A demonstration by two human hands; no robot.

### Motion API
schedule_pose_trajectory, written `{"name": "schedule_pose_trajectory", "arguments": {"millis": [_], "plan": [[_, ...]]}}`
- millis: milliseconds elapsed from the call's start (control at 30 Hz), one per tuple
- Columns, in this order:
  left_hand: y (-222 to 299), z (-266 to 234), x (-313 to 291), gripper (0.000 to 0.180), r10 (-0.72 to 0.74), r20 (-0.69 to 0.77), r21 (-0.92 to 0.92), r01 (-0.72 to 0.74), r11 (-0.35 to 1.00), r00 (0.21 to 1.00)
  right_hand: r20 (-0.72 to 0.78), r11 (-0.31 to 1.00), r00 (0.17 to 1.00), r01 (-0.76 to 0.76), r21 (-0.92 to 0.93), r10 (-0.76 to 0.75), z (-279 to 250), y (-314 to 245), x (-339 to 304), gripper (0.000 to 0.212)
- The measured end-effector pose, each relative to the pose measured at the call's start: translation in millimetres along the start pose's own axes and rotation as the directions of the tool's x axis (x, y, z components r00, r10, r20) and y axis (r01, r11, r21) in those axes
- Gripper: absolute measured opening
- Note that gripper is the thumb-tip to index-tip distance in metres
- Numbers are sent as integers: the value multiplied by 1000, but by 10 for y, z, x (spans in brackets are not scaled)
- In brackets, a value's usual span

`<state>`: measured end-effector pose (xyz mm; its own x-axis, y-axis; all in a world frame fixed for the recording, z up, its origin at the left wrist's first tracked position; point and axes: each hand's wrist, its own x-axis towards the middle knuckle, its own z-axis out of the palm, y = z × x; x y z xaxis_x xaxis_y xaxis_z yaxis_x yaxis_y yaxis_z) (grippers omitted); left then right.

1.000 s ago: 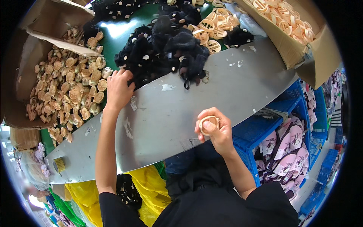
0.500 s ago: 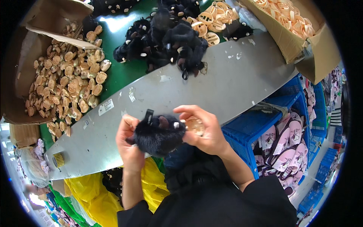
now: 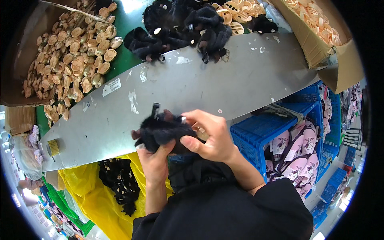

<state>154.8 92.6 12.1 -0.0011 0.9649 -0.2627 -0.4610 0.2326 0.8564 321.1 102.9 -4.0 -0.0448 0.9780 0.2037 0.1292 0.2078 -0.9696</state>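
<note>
A black furry plush piece (image 3: 164,130) with small brown ears and a dark loop tag (image 3: 155,109) is held before me, over the near edge of the metal table. My left hand (image 3: 155,166) grips it from below, the thumb pressed on the fur. At its right end is my right hand (image 3: 212,136), curled around a beige plastic piece (image 3: 202,133) and touching the plush. The fingers partly cover the plastic piece, so I cannot tell whether it sits inside the fur or against it.
A cardboard box (image 3: 12,90) of gold-and-beige plastic parts (image 3: 76,60) stands left. Black plush pieces (image 3: 180,24) lie at the back, near a box (image 3: 348,66) of beige parts. Blue crates (image 3: 256,132) with pink slippers stand right. A tape roll (image 3: 52,147) rests on the metal table (image 3: 120,128).
My left hand has moved from the plush's left side to beneath it, thumb now on the fur. The plush looks more squeezed, and the beige piece is more covered by my right fingers.
</note>
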Motion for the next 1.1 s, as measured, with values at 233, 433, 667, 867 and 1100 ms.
{"name": "schedule_pose_trajectory", "arguments": {"millis": [233, 433, 667, 867, 1100], "plan": [[-18, -56, 18, 37, 149, 163, 309, -194, 931, 975, 131, 988, 983, 137, -66, -128, -129, -43, 70, 29], [-60, -213, -183, 35, 51, 65, -159, -40, 986, 997, 236, 955, 968, -148, 256, 87, -43, -28, -38, 25], [-56, -468, -199, 47, 46, 128, 0, -47, 999, 991, 312, 798, 918, -373, 472, 245, -102, -115, -18, 24], [-96, -334, -258, 38, 1, -110, -9, -2, 1000, 994, 380, 658, 889, -448, 605, 256, -44, -110, -41, 28], [-96, -193, -243, 61, -114, 85, -202, 130, 971, 990, 283, 749, 923, -378, 545, 260, 43, -121, -75, 27]]}}
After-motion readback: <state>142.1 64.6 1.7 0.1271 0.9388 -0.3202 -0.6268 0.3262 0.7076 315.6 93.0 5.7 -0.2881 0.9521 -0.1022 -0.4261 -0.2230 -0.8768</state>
